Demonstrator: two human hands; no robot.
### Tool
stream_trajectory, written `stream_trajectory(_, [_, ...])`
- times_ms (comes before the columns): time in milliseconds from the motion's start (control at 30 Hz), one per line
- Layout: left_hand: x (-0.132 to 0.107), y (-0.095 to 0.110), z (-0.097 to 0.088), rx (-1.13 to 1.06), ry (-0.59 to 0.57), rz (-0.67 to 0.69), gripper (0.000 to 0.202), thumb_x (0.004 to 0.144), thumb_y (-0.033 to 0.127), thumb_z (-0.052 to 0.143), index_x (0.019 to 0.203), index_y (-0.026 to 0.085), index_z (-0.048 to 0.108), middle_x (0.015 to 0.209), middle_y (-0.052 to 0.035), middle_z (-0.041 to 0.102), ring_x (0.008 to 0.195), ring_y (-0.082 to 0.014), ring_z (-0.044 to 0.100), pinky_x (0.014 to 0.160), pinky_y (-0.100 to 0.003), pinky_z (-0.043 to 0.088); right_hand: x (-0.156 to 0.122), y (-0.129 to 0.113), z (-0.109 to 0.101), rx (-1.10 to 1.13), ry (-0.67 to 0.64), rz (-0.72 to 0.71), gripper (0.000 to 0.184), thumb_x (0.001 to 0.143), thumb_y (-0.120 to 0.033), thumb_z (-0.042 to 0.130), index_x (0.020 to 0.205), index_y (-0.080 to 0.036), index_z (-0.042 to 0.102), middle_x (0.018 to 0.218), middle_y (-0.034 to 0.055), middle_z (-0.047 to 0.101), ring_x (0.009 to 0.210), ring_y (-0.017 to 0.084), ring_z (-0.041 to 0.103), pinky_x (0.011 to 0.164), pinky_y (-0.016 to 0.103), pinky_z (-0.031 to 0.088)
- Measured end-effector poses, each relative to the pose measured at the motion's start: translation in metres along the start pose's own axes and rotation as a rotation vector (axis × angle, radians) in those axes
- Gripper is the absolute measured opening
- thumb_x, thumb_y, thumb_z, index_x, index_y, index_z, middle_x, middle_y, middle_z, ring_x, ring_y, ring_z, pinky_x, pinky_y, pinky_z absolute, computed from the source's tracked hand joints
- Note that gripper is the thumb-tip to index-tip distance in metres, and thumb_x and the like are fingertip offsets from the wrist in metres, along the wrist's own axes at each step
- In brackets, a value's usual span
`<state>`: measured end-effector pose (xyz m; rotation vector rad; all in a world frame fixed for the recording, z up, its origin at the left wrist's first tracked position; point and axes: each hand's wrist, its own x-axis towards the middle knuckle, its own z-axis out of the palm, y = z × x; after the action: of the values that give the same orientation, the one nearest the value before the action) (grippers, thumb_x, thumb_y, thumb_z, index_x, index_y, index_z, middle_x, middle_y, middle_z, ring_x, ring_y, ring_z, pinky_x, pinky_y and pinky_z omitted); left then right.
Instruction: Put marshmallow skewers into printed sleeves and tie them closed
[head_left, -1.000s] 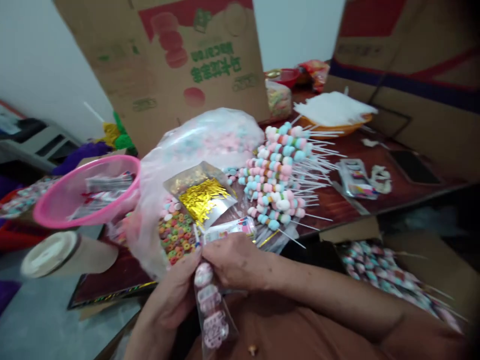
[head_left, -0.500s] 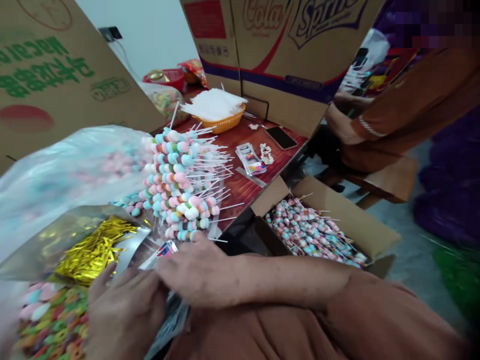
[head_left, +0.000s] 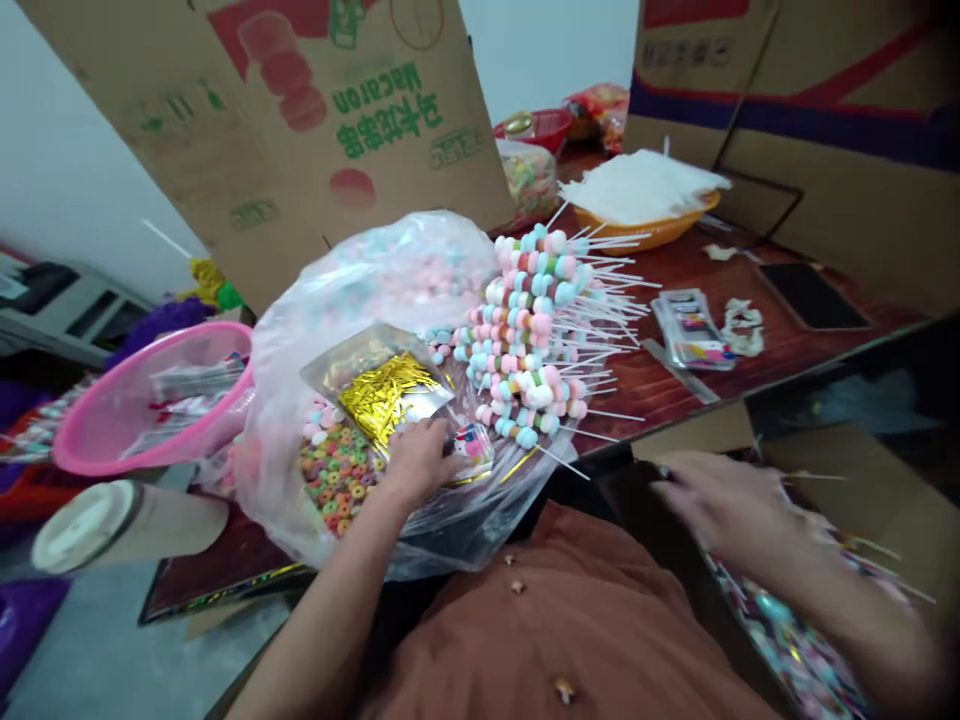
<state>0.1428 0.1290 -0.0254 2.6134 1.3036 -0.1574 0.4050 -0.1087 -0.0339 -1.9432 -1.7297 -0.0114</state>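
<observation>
My left hand (head_left: 417,462) has its fingers curled at the left edge of a clear plastic bag with a colourful print (head_left: 474,452), seemingly pinching it; the fingertips are partly hidden. Beside it lies an open pouch of gold twist ties (head_left: 386,392), with ring-shaped cereal (head_left: 341,478) below. To the right is a stack of marshmallow skewers (head_left: 525,325), their white sticks pointing right. My right hand (head_left: 724,505), slightly blurred, hangs over the near side of a cardboard box full of wrapped skewers (head_left: 806,640). Its fingers are stretched out, with nothing visible in them.
A big clear bag of marshmallows (head_left: 397,265) stands before a Macaron carton (head_left: 337,110). At left are a pink basket (head_left: 67,440) and a tilted lidded cup (head_left: 169,520). An orange basket of white sticks (head_left: 652,235), a stack of printed bags (head_left: 691,330) and a phone (head_left: 814,295) lie at right.
The view has swung left. My hands, close together before, are now far apart: the right has moved over the box and the left to the printed bag.
</observation>
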Motion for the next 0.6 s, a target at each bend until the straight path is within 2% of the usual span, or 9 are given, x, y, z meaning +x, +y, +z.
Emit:
stream_trajectory(33, [0.003, 0.002, 0.003, -0.014, -0.009, -0.034, 0.031, 0.071, 0.041, 0.063, 0.091, 0.018, 0.067, 0.086, -0.0088, 0.068, 0.086, -0.0269, 0.06, 0.075, -0.035, 0.042, 0.019, -0.024, 0.014, 0.061, -0.057, -0.106, 0.019, 0.086, -0.027, 0.047, 0.079, -0.019, 0.063, 0.08, 0.0091, 0.066, 0.072, 0.02, 0.057, 0.066, 0.033, 0.04])
stream_trajectory(100, [0.003, 0.0, 0.006, -0.067, -0.009, -0.05, 0.025, 0.079, 0.039, 0.055, 0.083, 0.018, 0.069, 0.073, -0.0049, 0.068, 0.073, -0.0211, 0.062, 0.068, -0.029, 0.042, 0.057, -0.065, 0.038, 0.188, -0.116, -0.204, 0.019, 0.088, -0.023, 0.045, 0.081, -0.019, 0.062, 0.081, 0.0063, 0.064, 0.076, 0.019, 0.056, 0.07, 0.032, 0.04])
stream_trajectory(167, [-0.004, -0.008, 0.002, -0.121, 0.002, -0.041, 0.024, 0.084, 0.033, 0.049, 0.089, 0.021, 0.069, 0.077, -0.0014, 0.07, 0.073, -0.0162, 0.062, 0.067, -0.024, 0.042, 0.091, -0.094, 0.053, 0.27, -0.044, -0.199, 0.02, 0.088, -0.019, 0.043, 0.082, -0.017, 0.062, 0.079, 0.0066, 0.063, 0.078, 0.019, 0.054, 0.072, 0.032, 0.04])
stream_trajectory(233, [-0.014, -0.015, -0.006, -0.155, 0.026, -0.006, 0.024, 0.087, 0.029, 0.046, 0.098, 0.024, 0.068, 0.086, -0.0001, 0.07, 0.079, -0.0144, 0.062, 0.071, -0.023, 0.042, 0.117, -0.113, 0.063, 0.297, 0.035, -0.216, 0.018, 0.087, -0.018, 0.045, 0.092, -0.015, 0.062, 0.088, 0.0094, 0.062, 0.085, 0.021, 0.052, 0.075, 0.034, 0.039])
stream_trajectory(300, [-0.025, -0.02, -0.016, -0.15, 0.068, 0.074, 0.026, 0.088, 0.027, 0.044, 0.102, 0.023, 0.066, 0.094, -0.0024, 0.07, 0.086, -0.0166, 0.062, 0.078, -0.027, 0.041, 0.136, -0.126, 0.073, 0.295, 0.018, -0.308, 0.022, 0.083, -0.018, 0.05, 0.103, -0.014, 0.059, 0.1, 0.0116, 0.061, 0.094, 0.024, 0.05, 0.079, 0.036, 0.038])
stream_trajectory(333, [-0.03, -0.021, -0.02, -0.14, 0.088, 0.126, 0.026, 0.089, 0.026, 0.043, 0.101, 0.022, 0.065, 0.096, -0.004, 0.07, 0.088, -0.0181, 0.061, 0.081, -0.03, 0.04, 0.143, -0.131, 0.08, 0.299, -0.025, -0.363, 0.022, 0.082, -0.017, 0.051, 0.102, -0.014, 0.059, 0.1, 0.0113, 0.061, 0.093, 0.024, 0.049, 0.078, 0.036, 0.038])
stream_trajectory(400, [-0.038, -0.023, -0.026, -0.149, 0.141, 0.198, 0.026, 0.089, 0.023, 0.041, 0.1, 0.02, 0.064, 0.098, -0.0057, 0.069, 0.091, -0.0198, 0.061, 0.085, -0.035, 0.038, 0.15, -0.138, 0.093, 0.339, -0.11, -0.416, 0.014, 0.08, -0.015, 0.052, 0.09, -0.015, 0.062, 0.087, 0.0086, 0.063, 0.084, 0.022, 0.051, 0.075, 0.034, 0.037])
stream_trajectory(500, [-0.043, -0.026, -0.023, -0.254, 0.229, 0.139, 0.021, 0.085, 0.026, 0.049, 0.1, 0.018, 0.062, 0.097, -0.0062, 0.068, 0.09, -0.0202, 0.06, 0.084, -0.034, 0.039, 0.151, -0.138, 0.11, 0.474, -0.125, -0.268, 0.014, 0.082, -0.014, 0.048, 0.074, -0.016, 0.059, 0.07, 0.0039, 0.059, 0.071, 0.017, 0.051, 0.068, 0.03, 0.036])
stream_trajectory(600, [-0.041, -0.029, -0.014, -0.422, 0.258, 0.034, 0.015, 0.081, 0.027, 0.054, 0.084, 0.016, 0.064, 0.081, -0.0043, 0.068, 0.078, -0.0182, 0.06, 0.074, -0.029, 0.042, 0.149, -0.131, 0.111, 0.607, -0.141, -0.084, 0.016, 0.083, -0.018, 0.049, 0.069, -0.017, 0.056, 0.067, 0.0021, 0.057, 0.071, 0.016, 0.051, 0.066, 0.028, 0.037])
